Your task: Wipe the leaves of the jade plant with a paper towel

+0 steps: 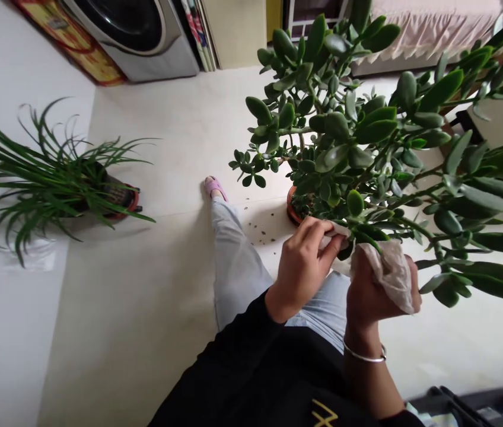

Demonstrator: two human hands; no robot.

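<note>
A big jade plant [367, 136] with thick oval leaves grows out of an orange-brown pot [293, 209] on the pale floor. My right hand [373, 293], with a silver bangle on the wrist, is closed on a crumpled white cloth [391, 267] that wraps a low leaf. My left hand [302, 264] pinches the other end of the same cloth beside a dark green leaf [369, 239]. Both hands meet at the plant's lower front branches.
A grassy long-leaved plant [47, 178] in a dark pot stands at the left by the white wall. A washing machine [140, 35] is at the back. Small bits of debris [263, 228] lie on the floor near my leg and pink slipper [214, 186].
</note>
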